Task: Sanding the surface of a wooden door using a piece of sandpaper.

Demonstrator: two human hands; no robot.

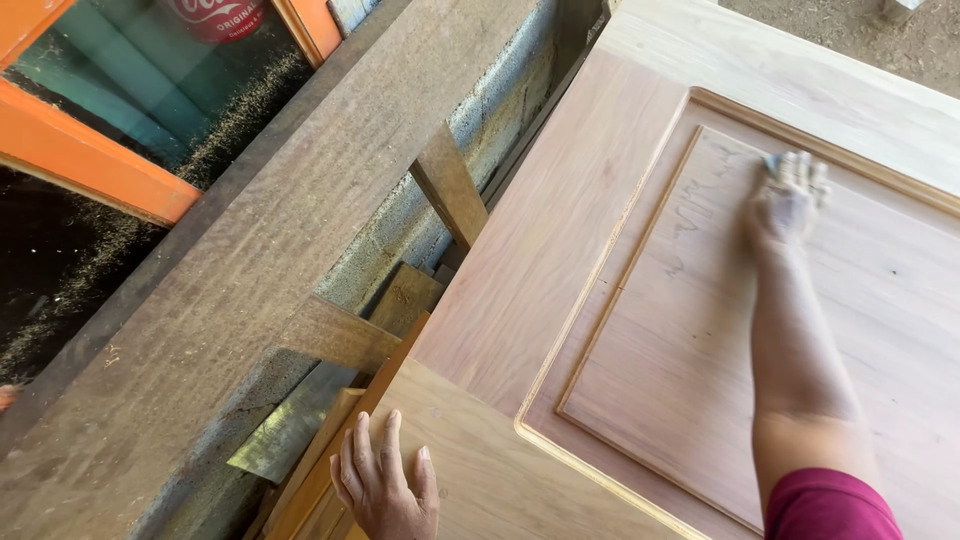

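Observation:
A pale wooden door (pixel 560 250) with a recessed raised panel (pixel 680 360) lies flat before me. My right hand (pixel 785 200) reaches out over the panel's far corner, pressing a small greyish piece of sandpaper (pixel 775 162) against the wood beside some pencil marks. The hand is blurred by motion. My left hand (pixel 385 485) rests with fingers spread on the door's near edge, holding nothing.
To the left runs a thick dark wooden beam (pixel 250 260) with cross pieces (pixel 450 185), and a block wall (pixel 480 120) below it. An orange frame (pixel 90 170) with sawdust behind it sits at far left. Bare ground (pixel 860 30) shows at top right.

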